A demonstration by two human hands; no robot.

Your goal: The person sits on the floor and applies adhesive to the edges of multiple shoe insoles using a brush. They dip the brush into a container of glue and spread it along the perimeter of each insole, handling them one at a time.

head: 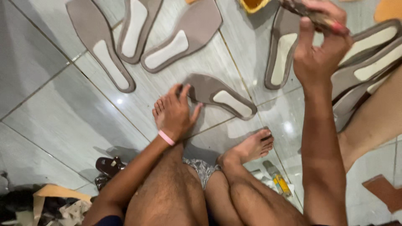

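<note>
Seated person on a tiled floor (54, 121), seen from above; items listed from left to right. At far left, a heap of paper and cloth scraps (50, 205) lies by the lower edge, with a dark sandal (109, 166) just beside the person's left forearm. Three grey shoe insoles with pale centre patches (138, 37) lie fanned across the upper floor. The left hand (175, 113), a pink band (166, 137) at its wrist, reaches forward and down; its fingers (184, 90) are spread and rest on the rear edge of a single grey insole (222, 98) lying flat on the tiles, just ahead of the bare left foot. A bare right foot (251, 147) sits near centre, with a small yellow tube (281, 184) on the floor beside it. The right hand (320, 46) is raised; its fingers (305, 33) are pressed together, pinching a brush-like tool (318, 17) with a reddish tip. Behind and right of it lies a stack of further insoles (368, 62). A reddish-brown piece (383, 192) lies at lower right.
</note>
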